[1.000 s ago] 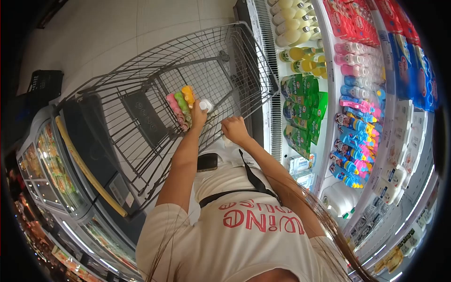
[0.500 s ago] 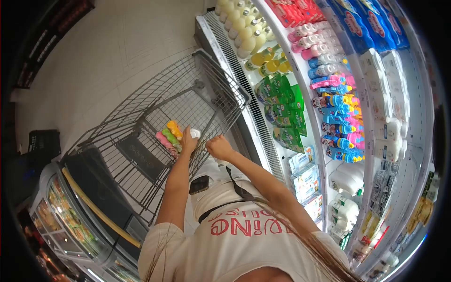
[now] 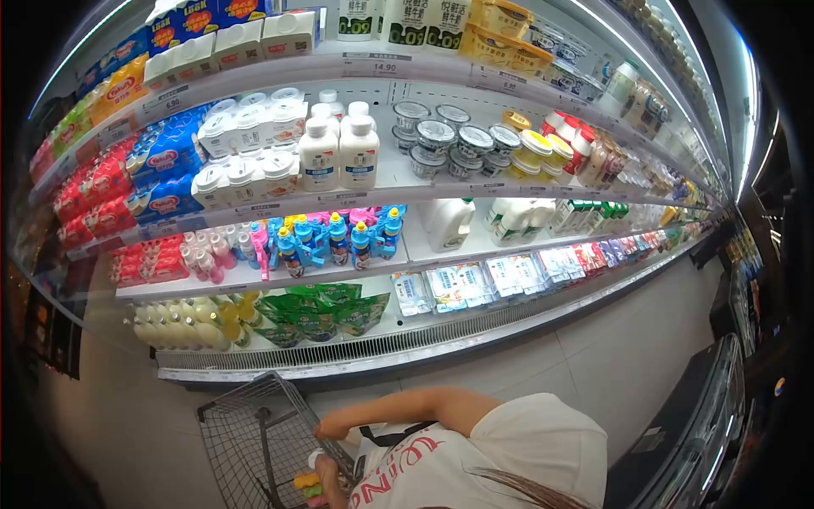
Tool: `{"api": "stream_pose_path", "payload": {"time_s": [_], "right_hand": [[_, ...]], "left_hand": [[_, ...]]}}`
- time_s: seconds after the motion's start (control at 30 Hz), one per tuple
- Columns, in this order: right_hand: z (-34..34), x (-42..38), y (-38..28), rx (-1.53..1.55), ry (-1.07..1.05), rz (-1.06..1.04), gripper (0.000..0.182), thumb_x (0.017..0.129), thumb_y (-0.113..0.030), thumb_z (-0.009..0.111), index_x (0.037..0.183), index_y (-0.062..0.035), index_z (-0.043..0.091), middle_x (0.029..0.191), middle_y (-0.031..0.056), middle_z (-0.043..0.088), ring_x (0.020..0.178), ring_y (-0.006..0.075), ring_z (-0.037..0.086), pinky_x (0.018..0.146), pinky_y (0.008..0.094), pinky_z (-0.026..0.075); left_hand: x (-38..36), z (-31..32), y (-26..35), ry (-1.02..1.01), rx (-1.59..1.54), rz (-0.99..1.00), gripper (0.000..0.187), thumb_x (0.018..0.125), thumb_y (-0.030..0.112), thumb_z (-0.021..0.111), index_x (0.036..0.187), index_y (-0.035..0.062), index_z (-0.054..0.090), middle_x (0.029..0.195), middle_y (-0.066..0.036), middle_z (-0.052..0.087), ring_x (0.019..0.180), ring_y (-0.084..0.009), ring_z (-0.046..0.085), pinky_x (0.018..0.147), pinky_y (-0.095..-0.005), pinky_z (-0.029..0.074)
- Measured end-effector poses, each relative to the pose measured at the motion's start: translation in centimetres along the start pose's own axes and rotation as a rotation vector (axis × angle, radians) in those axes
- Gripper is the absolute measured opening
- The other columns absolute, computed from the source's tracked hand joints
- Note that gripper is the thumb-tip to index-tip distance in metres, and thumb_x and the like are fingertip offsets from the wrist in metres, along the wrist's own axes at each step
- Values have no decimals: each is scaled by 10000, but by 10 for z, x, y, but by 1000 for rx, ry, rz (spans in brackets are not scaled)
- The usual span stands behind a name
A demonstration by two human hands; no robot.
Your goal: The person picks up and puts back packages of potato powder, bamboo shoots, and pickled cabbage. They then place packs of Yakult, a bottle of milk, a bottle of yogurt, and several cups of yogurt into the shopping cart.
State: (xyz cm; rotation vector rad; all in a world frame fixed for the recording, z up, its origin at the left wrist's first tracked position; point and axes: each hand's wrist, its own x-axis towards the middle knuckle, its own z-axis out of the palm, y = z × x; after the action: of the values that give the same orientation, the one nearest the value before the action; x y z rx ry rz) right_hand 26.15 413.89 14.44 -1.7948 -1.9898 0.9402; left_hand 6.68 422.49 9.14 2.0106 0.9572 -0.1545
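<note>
A grey wire shopping cart stands at the bottom left, in front of my body. Low in the view, my left hand is closed around a small white-capped container, inside the cart or over it. Most of that container is hidden by my fingers. Beside that hand are orange, green and pink packs, cut off by the frame's bottom. My right hand is closed at the cart's edge, just above my left hand. Whether it grips the rim or something small cannot be made out.
A refrigerated shelf unit spans the view ahead. It bears white bottles, lidded cups, blue multipacks, green pouches and flat packs. A dark case stands at the right.
My view has swung up and to the right, from the cart to the shelves. The cart and both hands now sit at the bottom left. Both hands remain closed.
</note>
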Motion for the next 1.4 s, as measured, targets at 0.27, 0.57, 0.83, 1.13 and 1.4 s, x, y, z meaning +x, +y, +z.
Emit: {"api": "stream_pose_path", "payload": {"time_s": [0.27,0.57,0.83,1.13,1.4], "right_hand": [[-45,-20,0,102,34,186,275,768,-131,593,1012,-12,636,1015,221,627,971,391,602,802,481,491],[-68,-36,15,117,137,154,389,745,-97,606,1118,4,564,1111,211,567,984,391,590,810,476,488],[-7,-61,-17,37,-215,-190,528,715,-64,636,1227,-23,515,1492,143,330,1069,380,583,825,457,506],[47,-100,-12,-81,-287,-130,572,734,-206,697,1233,-23,485,1383,170,442,1072,370,577,881,435,481],[66,-199,-17,-148,-115,-105,374,816,-205,618,1135,-35,524,1251,170,490,1004,384,563,870,453,485]], "left_hand": [[-5,-43,56,-335,79,178,263,829,126,539,743,-105,631,554,-177,595,407,-270,568,408,-382,437],[-15,-12,69,-2,228,-6,326,858,202,545,765,-101,623,643,-209,616,587,-310,605,559,-428,453],[-57,46,79,295,-36,-166,332,880,218,525,809,-93,620,687,-212,626,652,-320,606,612,-437,449],[-105,120,96,429,-274,-214,341,905,236,503,858,-83,616,737,-215,637,726,-331,608,672,-446,444],[-150,182,122,347,-227,-123,310,911,235,463,922,-27,630,837,-247,641,812,-407,619,700,-458,452]]}}
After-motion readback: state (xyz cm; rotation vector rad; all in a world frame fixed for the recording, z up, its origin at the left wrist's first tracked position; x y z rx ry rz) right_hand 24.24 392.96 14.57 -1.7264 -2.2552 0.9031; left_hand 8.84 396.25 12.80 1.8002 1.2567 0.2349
